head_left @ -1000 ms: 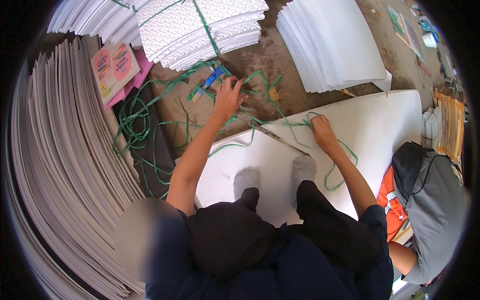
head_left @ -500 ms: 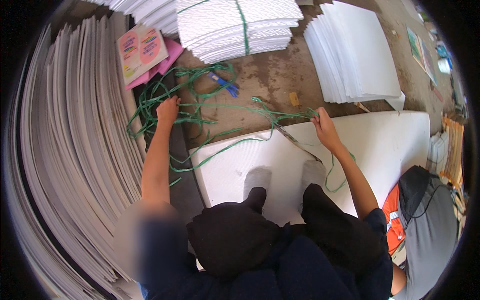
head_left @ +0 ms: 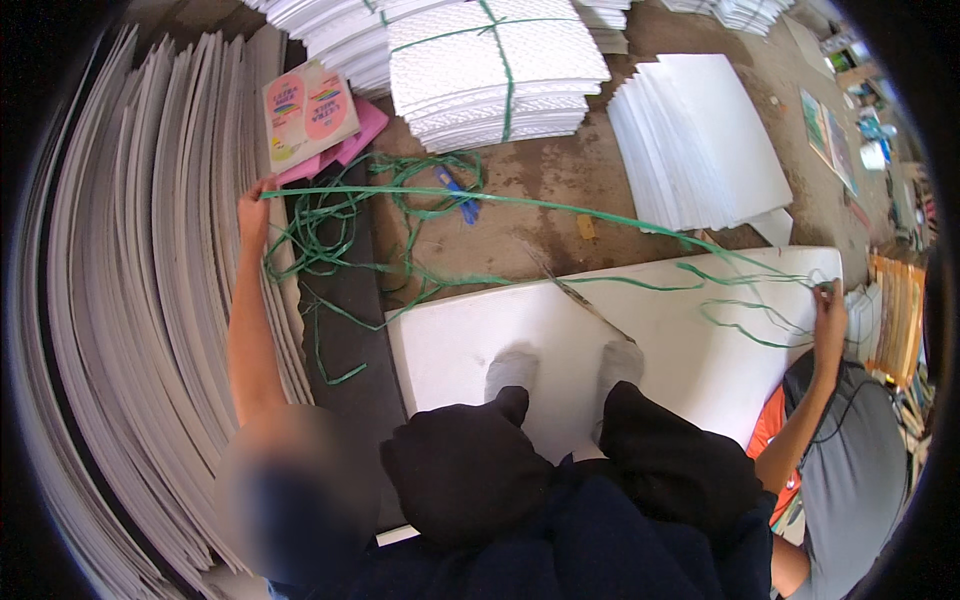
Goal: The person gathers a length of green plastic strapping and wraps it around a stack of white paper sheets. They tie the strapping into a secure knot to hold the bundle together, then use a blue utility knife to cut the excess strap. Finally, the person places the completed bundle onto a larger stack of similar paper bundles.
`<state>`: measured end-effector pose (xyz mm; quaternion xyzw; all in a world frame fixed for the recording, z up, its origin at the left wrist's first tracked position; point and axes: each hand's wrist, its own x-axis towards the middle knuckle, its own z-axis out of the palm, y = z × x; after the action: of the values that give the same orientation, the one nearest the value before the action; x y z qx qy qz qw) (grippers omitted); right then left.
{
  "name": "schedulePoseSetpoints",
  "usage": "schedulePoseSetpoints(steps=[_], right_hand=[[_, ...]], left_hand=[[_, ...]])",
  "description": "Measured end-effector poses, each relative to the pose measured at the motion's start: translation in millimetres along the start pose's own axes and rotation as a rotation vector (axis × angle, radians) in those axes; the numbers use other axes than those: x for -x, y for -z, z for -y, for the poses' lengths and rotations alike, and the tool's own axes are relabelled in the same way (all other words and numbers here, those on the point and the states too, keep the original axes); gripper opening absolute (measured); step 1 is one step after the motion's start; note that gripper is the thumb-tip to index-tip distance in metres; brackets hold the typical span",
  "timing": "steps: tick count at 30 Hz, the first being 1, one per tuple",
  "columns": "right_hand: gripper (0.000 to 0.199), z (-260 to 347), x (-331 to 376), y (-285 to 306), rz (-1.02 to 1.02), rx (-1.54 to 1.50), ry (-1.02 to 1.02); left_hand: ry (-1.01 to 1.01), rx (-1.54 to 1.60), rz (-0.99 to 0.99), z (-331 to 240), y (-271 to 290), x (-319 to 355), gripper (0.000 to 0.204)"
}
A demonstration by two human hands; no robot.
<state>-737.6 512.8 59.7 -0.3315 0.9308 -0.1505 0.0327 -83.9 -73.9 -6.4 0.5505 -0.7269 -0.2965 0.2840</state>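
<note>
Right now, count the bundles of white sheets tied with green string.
1 fully in view: the tied bundle at top centre, beyond the loose string. A second tied bundle shows partly at the top left edge; others may be hidden.

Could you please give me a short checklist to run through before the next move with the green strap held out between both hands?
1. Left hand grips one end of the green strap: ok.
2. Right hand grips the other end: ok.
3. Strap pulled straight between the hands: ok, one line runs taut.
4. Strap free of the loose tangle on the floor: not ok, loops trail from it.
5. Feet steady on the white board: ok.
6. Blue tool within reach: cannot tell.
</note>
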Motion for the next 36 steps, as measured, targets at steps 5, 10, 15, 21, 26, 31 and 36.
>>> schedulePoseSetpoints(steps=[5, 10, 15, 21, 26, 31, 36], right_hand=[[0.033, -17, 7, -15, 0.088, 0.023, 0.052], [0.026, 60, 19, -108, 0.430, 0.021, 0.005], [0.045, 187, -8, -63, 0.312, 0.127, 0.332], [0.034, 387, -131, -117, 0.243, -0.403, 0.913], [0.041, 462, -174, -171, 0.094, -0.394, 1.052], [0.044, 465, -190, -191, 0.144, -0.312, 0.990], [0.044, 476, -193, -188, 0.129, -0.255, 0.992]], left_hand=[[-0.172, -0.609, 0.094, -22, -48, -4, 0.034], [-0.216, -0.749, 0.493, -46, -107, 31, 0.035], [-0.545, -0.700, 0.264, -101, -104, 33, 0.045], [-0.728, -0.199, 0.078, -213, -177, -38, 0.033], [-0.526, -0.397, -0.022, -215, -217, -66, 0.031], [-0.488, -0.457, 0.010, -218, -227, -81, 0.028], [-0.662, -0.576, 0.044, -216, -223, -93, 0.023]])
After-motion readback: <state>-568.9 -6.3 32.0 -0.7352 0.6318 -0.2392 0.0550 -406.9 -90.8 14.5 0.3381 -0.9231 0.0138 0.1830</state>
